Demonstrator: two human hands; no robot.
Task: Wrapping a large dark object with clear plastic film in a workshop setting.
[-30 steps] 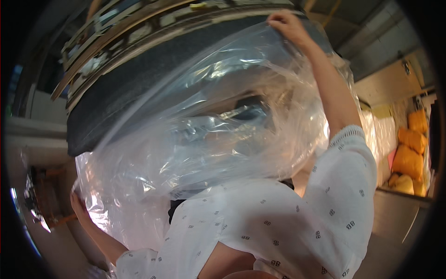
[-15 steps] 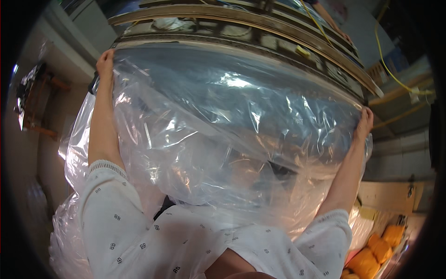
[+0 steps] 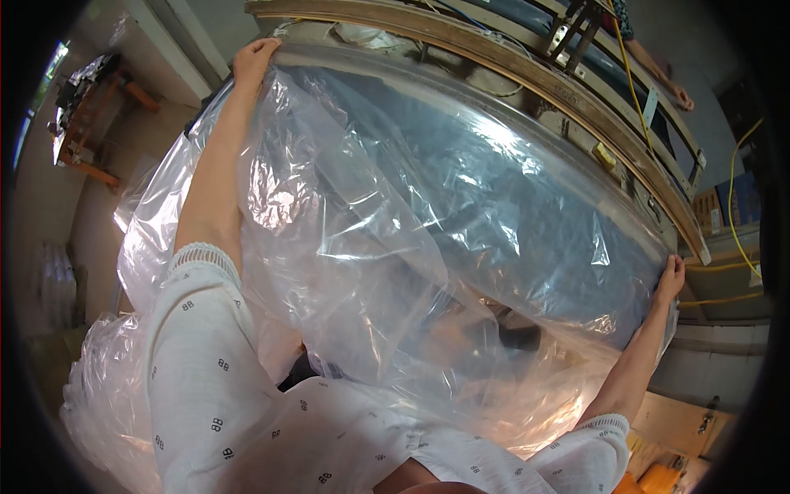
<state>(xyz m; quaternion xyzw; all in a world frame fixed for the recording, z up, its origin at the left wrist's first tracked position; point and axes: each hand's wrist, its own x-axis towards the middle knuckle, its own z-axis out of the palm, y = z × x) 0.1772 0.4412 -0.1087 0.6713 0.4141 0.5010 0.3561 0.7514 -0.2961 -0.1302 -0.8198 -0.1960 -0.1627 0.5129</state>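
A wide sheet of clear plastic film (image 3: pixel 527 222) spreads between my two outstretched arms, its far edge running along a worn bench edge. At its far left corner my left hand (image 3: pixel 256 59) pinches the film with curled fingers. My right hand (image 3: pixel 671 278) grips the far right corner, fingers closed, the edge of the film beneath them. The blue-grey surface shows through where the sheet lies flat; nearer my chest it hangs in loose, shiny folds. More crumpled film (image 3: pixel 107 395) bunches at my left side.
A long wooden bar (image 3: pixel 461 58) with a metal frame crosses beyond the film. A small yellow block (image 3: pixel 605 156) sits beside it. A co-worker's hand (image 3: pixel 681 97) is at the far right. Yellow hoses (image 3: pixel 735 181) hang there. An orange-legged stand (image 3: pixel 86 132) is at left.
My left hand has moved away and to the right, my right hand lower and to the right, both still on the film. The view has tilted. More of the co-worker's arm shows.
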